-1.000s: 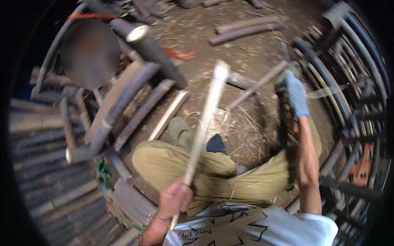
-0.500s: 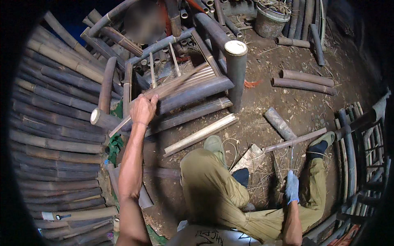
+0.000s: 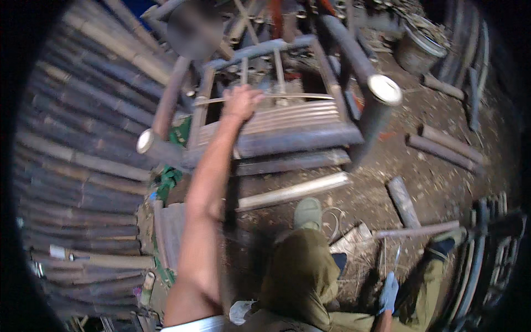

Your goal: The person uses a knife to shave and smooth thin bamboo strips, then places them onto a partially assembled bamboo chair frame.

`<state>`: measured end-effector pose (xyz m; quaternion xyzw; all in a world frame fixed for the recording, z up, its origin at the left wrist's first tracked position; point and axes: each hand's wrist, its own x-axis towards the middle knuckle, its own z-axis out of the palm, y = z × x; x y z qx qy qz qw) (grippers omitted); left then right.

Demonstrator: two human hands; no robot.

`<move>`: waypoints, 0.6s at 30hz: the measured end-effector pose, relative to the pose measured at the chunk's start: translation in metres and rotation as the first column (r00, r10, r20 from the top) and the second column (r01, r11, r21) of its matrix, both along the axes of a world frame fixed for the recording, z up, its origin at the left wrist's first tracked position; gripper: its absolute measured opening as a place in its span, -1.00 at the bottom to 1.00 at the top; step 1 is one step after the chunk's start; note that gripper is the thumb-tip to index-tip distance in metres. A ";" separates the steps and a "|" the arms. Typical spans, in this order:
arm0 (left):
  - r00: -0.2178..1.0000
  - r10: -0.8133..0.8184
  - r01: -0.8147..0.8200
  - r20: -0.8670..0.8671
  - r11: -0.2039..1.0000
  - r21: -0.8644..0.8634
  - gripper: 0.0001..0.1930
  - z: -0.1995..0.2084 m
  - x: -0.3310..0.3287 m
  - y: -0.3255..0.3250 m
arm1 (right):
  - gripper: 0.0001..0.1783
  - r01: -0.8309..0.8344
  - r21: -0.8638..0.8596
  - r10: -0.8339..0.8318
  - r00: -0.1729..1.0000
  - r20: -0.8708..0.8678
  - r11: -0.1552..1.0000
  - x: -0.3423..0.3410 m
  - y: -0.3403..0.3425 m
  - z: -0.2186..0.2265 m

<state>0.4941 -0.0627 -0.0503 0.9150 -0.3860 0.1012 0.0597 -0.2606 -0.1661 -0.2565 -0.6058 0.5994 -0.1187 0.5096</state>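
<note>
My left hand [image 3: 241,103], bare, is reached out over the seat of a bamboo chair frame [image 3: 298,139]. It grips a thin bamboo slat [image 3: 301,96] that lies crosswise over the seat opening; motion blurs the fingers somewhat. Several similar slats [image 3: 293,117] lie side by side between that slat and the front rail. Two narrow supports [image 3: 279,71] run front to back under the opening. Low at the right, near my bent leg, my right hand [image 3: 389,292] in a grey-blue glove is closed round a knife [image 3: 397,255], whose thin blade points away from me.
Dark bamboo poles [image 3: 83,160] line the left side. A split bamboo piece [image 3: 293,191] lies before the chair. On the right are cut bamboo lengths [image 3: 404,202] and a bucket [image 3: 417,52]. A block [image 3: 353,240] and a strip [image 3: 417,229] lie by my feet.
My left hand has moved forward and the slat has come down from a slant above the chair to lie across the seat. The view has shifted left. My right hand still holds the knife.
</note>
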 end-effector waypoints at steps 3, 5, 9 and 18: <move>0.998 0.007 -0.020 -0.055 0.970 -0.242 -0.47 -0.039 0.028 -0.007 | -0.54 0.084 0.169 -0.083 0.996 -0.009 0.982 0.017 0.008 0.025; 0.995 -0.014 -0.029 -0.096 0.902 -0.431 -0.42 -0.043 0.036 -0.008 | -0.58 0.076 0.162 -0.065 0.995 -0.074 0.984 0.025 0.014 0.055; 0.963 0.261 -0.236 0.065 0.937 -0.258 -0.20 -0.034 0.065 0.010 | -0.56 0.037 0.216 -0.003 0.988 -0.155 0.976 0.031 0.004 0.055; 0.943 0.306 -0.305 -0.135 0.952 0.029 -0.06 -0.048 0.099 0.032 | -0.56 -0.184 0.177 0.230 0.930 -0.287 0.967 0.021 0.003 -0.002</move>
